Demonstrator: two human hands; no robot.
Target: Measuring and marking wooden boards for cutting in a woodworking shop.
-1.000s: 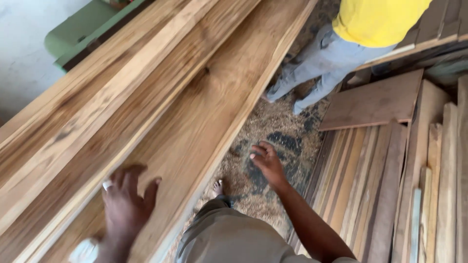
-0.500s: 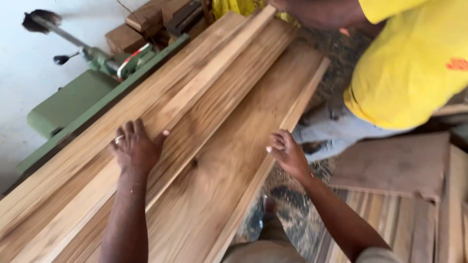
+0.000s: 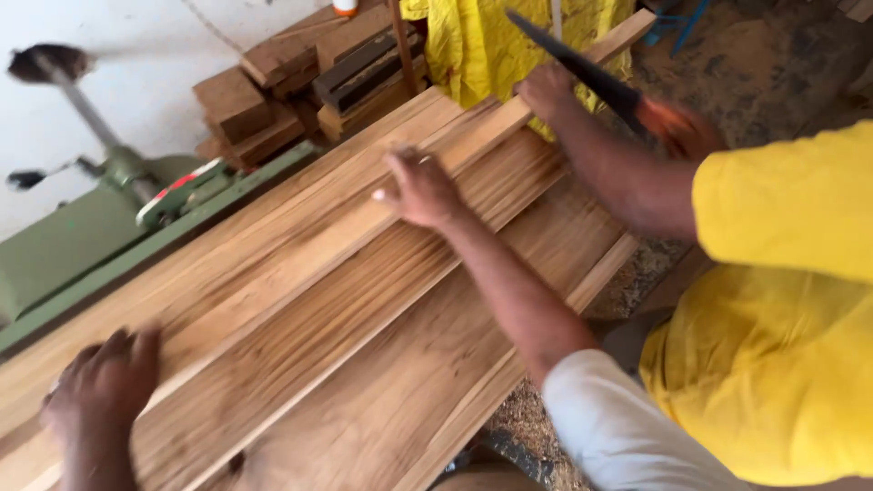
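Right hand point(image 3: 420, 189) has slid toward twelve o'clock, fingers flat on the plank point(image 3: 300, 273); left hand point(image 3: 100, 386) flat, released; planks mid-alignment

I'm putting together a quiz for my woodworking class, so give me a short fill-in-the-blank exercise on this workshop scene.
1. The left hand and right hand both rest on long wooden ____.
2. The co-worker's shirt is ____.
3. The co-worker's far hand holds a ____ above the wood.
4. The machine at the left is painted ____.

Missing words: planks; yellow; saw; green.
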